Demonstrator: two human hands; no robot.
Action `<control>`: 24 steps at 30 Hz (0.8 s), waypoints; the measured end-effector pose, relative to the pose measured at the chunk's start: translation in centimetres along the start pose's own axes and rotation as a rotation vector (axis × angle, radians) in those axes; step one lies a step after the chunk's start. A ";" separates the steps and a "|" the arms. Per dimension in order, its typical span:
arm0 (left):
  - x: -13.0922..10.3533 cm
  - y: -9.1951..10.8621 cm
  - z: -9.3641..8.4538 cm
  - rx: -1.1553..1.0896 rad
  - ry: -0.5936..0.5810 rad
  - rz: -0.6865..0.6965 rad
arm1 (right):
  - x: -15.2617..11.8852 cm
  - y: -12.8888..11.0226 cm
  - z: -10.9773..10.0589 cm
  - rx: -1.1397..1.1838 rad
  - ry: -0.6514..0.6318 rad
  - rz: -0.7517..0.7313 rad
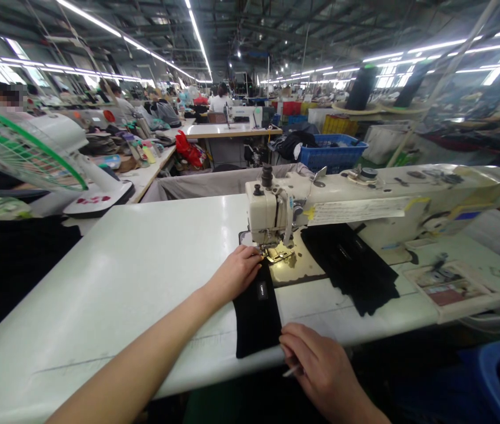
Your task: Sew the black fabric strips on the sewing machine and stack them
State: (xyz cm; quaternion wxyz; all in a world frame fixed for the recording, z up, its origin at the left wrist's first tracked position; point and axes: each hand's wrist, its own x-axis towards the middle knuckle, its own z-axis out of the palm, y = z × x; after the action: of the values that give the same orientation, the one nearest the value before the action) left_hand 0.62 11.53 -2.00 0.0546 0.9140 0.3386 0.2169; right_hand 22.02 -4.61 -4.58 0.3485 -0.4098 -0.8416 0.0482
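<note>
A black fabric piece (256, 321) with a small label lies on the pale table, its far end under the needle area of a white sewing machine (262, 215). My left hand (237, 272) rests on the far part of the fabric beside the presser foot, fingers together and pressed down on it. Near the table's front edge, my right hand (315, 365) pinches the fabric's right edge. A thin pale object sticks out below its fingers. To the right of the needle, a stack of black fabric pieces (351, 265) lies under the machine arm.
A tray with small parts (453, 288) sits at the table's right. A green-rimmed fan (24, 144) stands at the left. Beyond the machine are a blue basket (333, 156) and another sewing table (214, 131). A blue container (490, 368) is at lower right. People sit farther back.
</note>
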 end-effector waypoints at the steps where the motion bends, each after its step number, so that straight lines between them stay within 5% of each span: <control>1: 0.0 0.0 0.0 0.001 -0.004 0.001 | 0.1 -0.1 -0.1 0.001 -0.007 0.000; 16: 0.2 0.0 -0.1 0.104 -0.048 -0.020 | 1.0 -0.3 -0.5 -0.051 -0.114 0.030; 20: -2.0 3.5 -0.7 0.178 -0.067 -0.044 | 0.7 -0.5 -0.8 -0.073 -0.138 0.028; 24: -6.1 8.6 -2.0 -0.037 -0.154 0.093 | -0.2 -0.5 -1.2 -0.120 -0.162 0.000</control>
State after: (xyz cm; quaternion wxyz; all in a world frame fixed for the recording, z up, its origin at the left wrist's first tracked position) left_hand 0.72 0.92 -0.32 0.0872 0.9415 0.2864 0.1547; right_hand 22.50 -5.35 -3.62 0.2542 -0.4248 -0.8683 0.0305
